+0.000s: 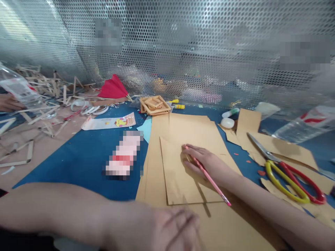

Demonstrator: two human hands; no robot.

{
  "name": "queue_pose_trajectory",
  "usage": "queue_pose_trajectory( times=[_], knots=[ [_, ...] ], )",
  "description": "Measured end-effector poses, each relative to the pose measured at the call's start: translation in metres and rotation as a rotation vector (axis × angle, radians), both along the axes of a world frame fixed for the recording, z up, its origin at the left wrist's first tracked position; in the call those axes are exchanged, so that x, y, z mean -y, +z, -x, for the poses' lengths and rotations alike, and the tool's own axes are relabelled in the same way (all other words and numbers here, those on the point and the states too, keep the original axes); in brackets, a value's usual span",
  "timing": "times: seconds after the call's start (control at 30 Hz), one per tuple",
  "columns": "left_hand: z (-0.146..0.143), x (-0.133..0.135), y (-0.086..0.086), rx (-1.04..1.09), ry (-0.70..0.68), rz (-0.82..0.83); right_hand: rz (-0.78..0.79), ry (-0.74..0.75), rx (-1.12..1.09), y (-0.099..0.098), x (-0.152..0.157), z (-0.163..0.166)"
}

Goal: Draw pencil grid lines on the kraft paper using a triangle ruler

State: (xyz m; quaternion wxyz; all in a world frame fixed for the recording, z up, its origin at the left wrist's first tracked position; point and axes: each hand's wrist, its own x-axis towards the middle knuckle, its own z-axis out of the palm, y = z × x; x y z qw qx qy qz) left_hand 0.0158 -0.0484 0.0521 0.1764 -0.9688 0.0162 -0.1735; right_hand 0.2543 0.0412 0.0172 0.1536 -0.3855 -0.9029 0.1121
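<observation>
My right hand rests on a square piece of brown card. A pink pencil is held along it, its eraser end pointing down toward me and its front end at my fingertips. The square lies on larger brown card sheets. At the front, my left hand is over the lower part of the sheets, its fingers curled and smeared by motion. Whether it holds anything cannot be made out. Scissors with yellow and red handles lie right of my right forearm, on brown card scraps.
A blurred-out pink item and a printed packet lie left on the blue table. Behind are a stick frame, a red paper fan and tape rolls. Bottles flank them before a perforated metal screen.
</observation>
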Motion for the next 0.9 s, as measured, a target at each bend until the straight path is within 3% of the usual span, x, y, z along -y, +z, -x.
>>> queue_pose_trajectory(
  times=[0.07,0.13,0.23,0.33,0.57,0.9],
  knots=[
    [0.016,-0.026,0.015,-0.007,-0.014,-0.016,0.022,0.004,0.016,0.006,0.005,0.003],
    [0.031,-0.059,0.017,-0.057,0.116,-0.049,0.036,0.005,0.028,0.01,0.01,0.006],
    [0.047,-0.103,0.005,-0.131,0.242,-0.049,0.028,0.011,0.035,0.01,0.012,0.008],
    [0.052,-0.125,-0.01,-0.212,0.29,-0.013,0.021,0.009,0.042,0.006,0.01,0.007],
    [0.053,-0.129,-0.017,-0.287,0.293,0.038,0.014,0.027,0.025,0.005,0.005,0.002],
    [0.045,-0.126,-0.025,-0.236,0.266,-0.025,-0.025,-0.019,0.019,-0.007,0.0,-0.001]
  ],
)
